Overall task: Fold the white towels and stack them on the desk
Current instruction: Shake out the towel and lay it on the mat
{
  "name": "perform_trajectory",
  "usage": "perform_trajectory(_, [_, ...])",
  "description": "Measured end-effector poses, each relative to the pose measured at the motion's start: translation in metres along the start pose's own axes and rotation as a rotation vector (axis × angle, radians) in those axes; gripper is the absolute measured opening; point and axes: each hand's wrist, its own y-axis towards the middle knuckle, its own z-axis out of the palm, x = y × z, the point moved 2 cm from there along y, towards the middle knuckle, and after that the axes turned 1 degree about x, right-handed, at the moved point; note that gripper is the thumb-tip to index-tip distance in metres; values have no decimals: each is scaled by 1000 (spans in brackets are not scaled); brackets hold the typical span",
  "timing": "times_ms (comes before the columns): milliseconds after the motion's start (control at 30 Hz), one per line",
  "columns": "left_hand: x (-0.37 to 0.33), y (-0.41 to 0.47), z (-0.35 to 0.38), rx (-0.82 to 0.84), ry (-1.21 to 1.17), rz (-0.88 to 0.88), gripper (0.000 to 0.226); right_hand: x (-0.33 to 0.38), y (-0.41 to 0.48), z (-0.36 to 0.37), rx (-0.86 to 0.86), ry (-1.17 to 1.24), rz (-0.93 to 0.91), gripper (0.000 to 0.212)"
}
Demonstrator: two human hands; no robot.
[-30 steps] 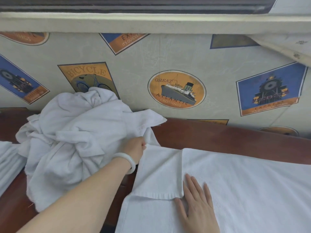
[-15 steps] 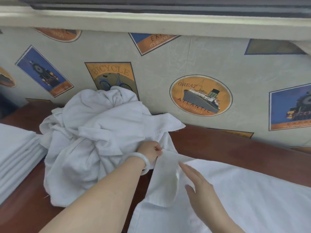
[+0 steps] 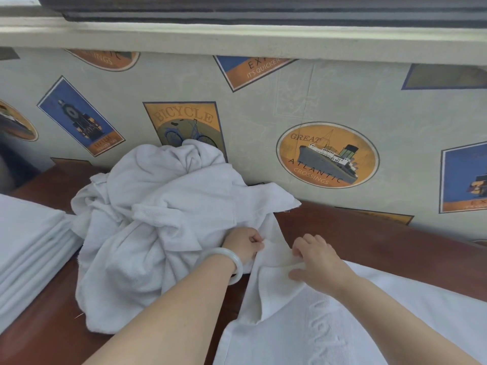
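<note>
The left hand [image 3: 243, 245] is curled tight, pinching the far left corner of the towel [image 3: 342, 325]. Just to its right, the right hand [image 3: 317, 262] pinches a raised fold of the same towel between thumb and fingers. The towel lies spread on the desk [image 3: 369, 238], near right. A crumpled heap [image 3: 158, 212] sits left of the hands, and a folded stack [image 3: 29, 248] lies at the far left.

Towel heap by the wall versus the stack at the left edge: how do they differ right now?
The heap is crumpled and unfolded; the stack is neat, flat folded layers. The heap rises against the wallpaper; the stack lies lower. The heap sits next to the left hand; the stack runs off the frame's left edge. Both are white towels on the brown desk.
</note>
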Motion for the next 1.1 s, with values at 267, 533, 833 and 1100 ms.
perform_trajectory(267, [-2,0,-4,-43,98,32,19,3,13,-3,-94,709,147,22])
perform_trajectory(533, [-2,0,-1,-33,50,0,26,10,34,21,-2,554,403,17])
perform_trajectory(833, [-2,1,0,-31,48,-1,18,10,35,21,53,450,466,14])
perform_trajectory(1100, [-4,-2,1,-5,64,-10,14,7,28,15,80,516,370,16])
